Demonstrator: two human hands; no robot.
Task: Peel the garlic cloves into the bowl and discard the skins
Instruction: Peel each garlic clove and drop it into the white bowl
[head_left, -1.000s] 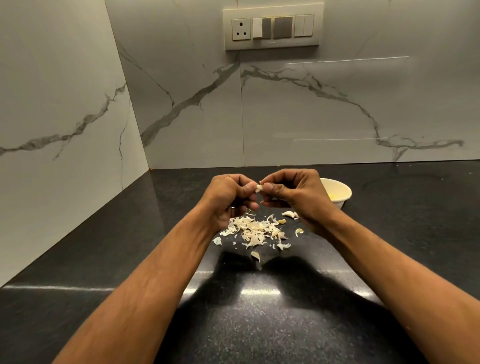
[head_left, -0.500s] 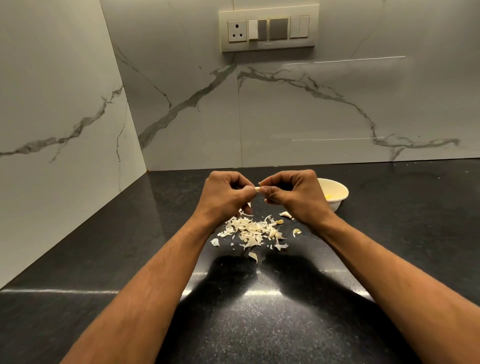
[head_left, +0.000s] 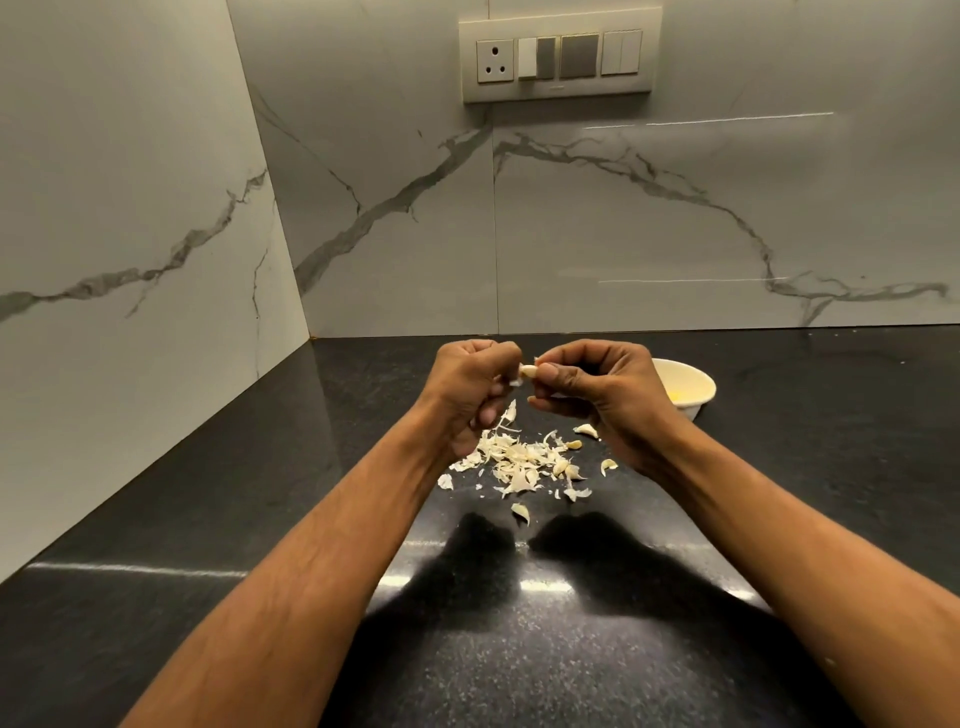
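Garlic clove (head_left: 529, 371) is at frame centre, held above the bench (head_left: 260, 519), pinched between both hands. Right hand (head_left: 597, 395): thumb + index clamp the clove's right end, other fingers curled under. Left hand (head_left: 470, 395): fingers curled in, tips on the clove's left end, w/ a small white scrap of skin at approx the thumb tip. Can't tell how much skin is on the clove, too small.

Skin pile (head_left: 514, 460) lies on the bench directly below the hands, centre frame, loose flakes spread approx from under the left wrist to under the right wrist. A few cloves mixed in / just beside the pile: one at its right edge (head_left: 586, 429) near the right hand, one further right (head_left: 608, 465), one below the pile (head_left: 520, 513), apart from the rest. Peeled or not: can't tell.

Bowl (head_left: 693, 397), white, sits on the bench right of centre, partly hidden behind the right hand. Yellowish content visible inside, details unclear.

Bench is black speckled stone, glossy, w/ hand shadows in lower centre. Marble-look wall (head_left: 623, 234) behind and on the left side. Switch/socket plate (head_left: 561, 54) on the wall, top centre. Both forearms enter from the bottom corners of the frame.
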